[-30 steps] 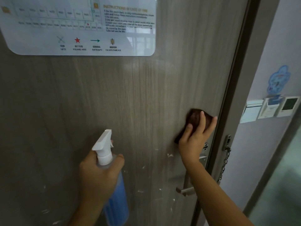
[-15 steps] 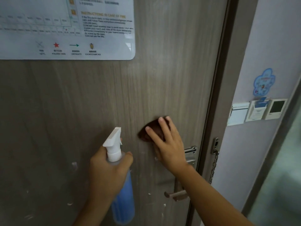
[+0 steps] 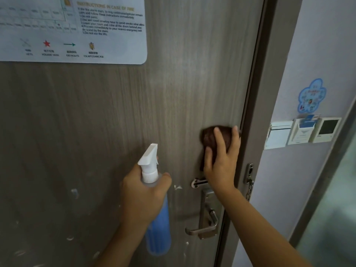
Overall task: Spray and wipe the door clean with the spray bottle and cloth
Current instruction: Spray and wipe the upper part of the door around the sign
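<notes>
A grey-brown wood-grain door (image 3: 115,116) fills the view. My right hand (image 3: 221,162) presses a dark brown cloth (image 3: 209,137) flat against the door near its right edge, just above the latch, fingers spread over it. My left hand (image 3: 142,197) grips a spray bottle (image 3: 156,224) with blue liquid and a white trigger head (image 3: 149,157), held upright close to the door, left of the cloth. White flecks and smears (image 3: 178,187) dot the lower door.
A fire-instruction sign (image 3: 77,29) is stuck on the upper door. Below the cloth are a metal chain slide (image 3: 198,183) and lever handle (image 3: 204,228). A door chain (image 3: 249,182) hangs on the frame. On the wall to the right are switch panels (image 3: 302,132) and a blue sticker (image 3: 312,95).
My right hand has slid the cloth back to the right, from mid-door to the right edge. The left hand and the bottle keep their hold; the view has shifted slightly.
</notes>
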### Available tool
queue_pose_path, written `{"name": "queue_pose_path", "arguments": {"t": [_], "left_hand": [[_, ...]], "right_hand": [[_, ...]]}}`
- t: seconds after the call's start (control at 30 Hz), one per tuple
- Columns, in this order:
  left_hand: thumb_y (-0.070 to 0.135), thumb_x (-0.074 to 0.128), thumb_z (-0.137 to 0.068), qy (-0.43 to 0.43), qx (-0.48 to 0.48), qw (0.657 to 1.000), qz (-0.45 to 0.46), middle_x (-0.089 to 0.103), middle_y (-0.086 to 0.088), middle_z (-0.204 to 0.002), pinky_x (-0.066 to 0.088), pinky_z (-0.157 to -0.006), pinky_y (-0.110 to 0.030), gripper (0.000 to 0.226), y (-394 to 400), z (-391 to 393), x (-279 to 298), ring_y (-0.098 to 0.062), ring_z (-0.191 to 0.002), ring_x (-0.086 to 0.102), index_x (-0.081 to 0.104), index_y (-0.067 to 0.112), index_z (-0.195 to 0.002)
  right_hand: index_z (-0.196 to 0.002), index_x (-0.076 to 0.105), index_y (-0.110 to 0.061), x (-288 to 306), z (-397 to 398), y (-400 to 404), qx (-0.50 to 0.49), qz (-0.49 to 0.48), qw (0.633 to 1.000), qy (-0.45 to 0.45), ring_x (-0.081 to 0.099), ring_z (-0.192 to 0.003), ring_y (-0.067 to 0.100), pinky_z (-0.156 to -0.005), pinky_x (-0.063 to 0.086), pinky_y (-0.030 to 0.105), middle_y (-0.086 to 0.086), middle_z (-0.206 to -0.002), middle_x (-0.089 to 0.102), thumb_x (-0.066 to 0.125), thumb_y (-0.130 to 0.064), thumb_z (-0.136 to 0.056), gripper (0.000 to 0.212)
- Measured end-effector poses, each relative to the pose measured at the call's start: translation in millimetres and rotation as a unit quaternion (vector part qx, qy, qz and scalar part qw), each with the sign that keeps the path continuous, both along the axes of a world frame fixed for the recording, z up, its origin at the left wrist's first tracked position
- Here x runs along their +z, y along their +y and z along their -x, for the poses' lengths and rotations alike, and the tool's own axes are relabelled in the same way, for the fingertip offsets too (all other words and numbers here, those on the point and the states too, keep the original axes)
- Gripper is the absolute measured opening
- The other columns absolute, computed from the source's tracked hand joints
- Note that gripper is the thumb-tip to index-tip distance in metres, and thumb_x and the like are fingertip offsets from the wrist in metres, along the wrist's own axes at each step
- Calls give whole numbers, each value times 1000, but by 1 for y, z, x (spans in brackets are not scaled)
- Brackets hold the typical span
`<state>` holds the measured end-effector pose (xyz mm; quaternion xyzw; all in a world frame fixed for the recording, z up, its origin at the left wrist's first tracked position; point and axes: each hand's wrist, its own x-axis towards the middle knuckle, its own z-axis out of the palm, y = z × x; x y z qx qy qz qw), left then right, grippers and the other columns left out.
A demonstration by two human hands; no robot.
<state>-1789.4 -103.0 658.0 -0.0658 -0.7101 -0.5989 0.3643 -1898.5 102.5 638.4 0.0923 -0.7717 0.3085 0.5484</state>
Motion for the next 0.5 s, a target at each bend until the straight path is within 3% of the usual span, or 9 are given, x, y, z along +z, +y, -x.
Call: {"name": "queue_pose_path", "arguments": {"t": [0.17,0.4,0.5], "left_hand": [[42,71,-63,-7,2,1000,7,64,3,-60,46,-47,-16,18,11,3,-2,-4,-49,60,62,32,-75],[42,71,-64,-12,-9,1000,10,63,8,-59,47,-49,-17,25,28,5,4,-2,-50,58,68,28,-84],[41,72,-65,-10,-7,1000,14,63,8,-59,47,-50,-18,20,32,4,3,-2,-51,58,68,33,-83]], "right_hand": [[-154,42,-17,-38,-14,-3,47,-49,997,-36,7,-158,40,-120,28,65,13,-171,6,58,-15,-100,56],[-152,50,-15,49,-2,-11,45,-2,999,10,7,-158,42,-125,22,57,17,-169,11,62,-13,-102,52],[-152,49,-13,59,6,-12,40,8,999,36,8,-158,41,-124,25,58,17,-169,11,61,-14,-102,51]]}}
